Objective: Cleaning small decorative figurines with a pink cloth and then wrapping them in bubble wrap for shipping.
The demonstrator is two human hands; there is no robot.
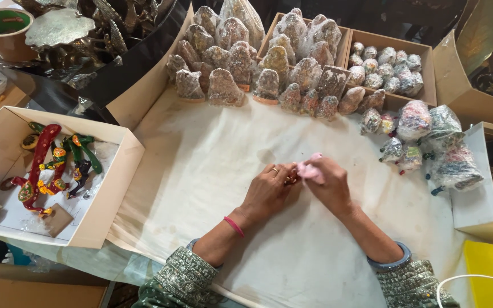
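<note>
Right hand (331,181): grip closed on a pink cloth (310,170). Left hand (269,188): grip closed on a small, mostly hidden object (292,178), touching the cloth, above the cloth-covered table (201,171). Wrapped figurines (241,63) lie well beyond both grips.

soft even daylight, faint shadows, sharp centre, dim top edge, slight wide-angle bending

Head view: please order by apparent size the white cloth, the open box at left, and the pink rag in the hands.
1. white cloth
2. open box
3. pink rag, which is partly hidden by the right hand
</note>
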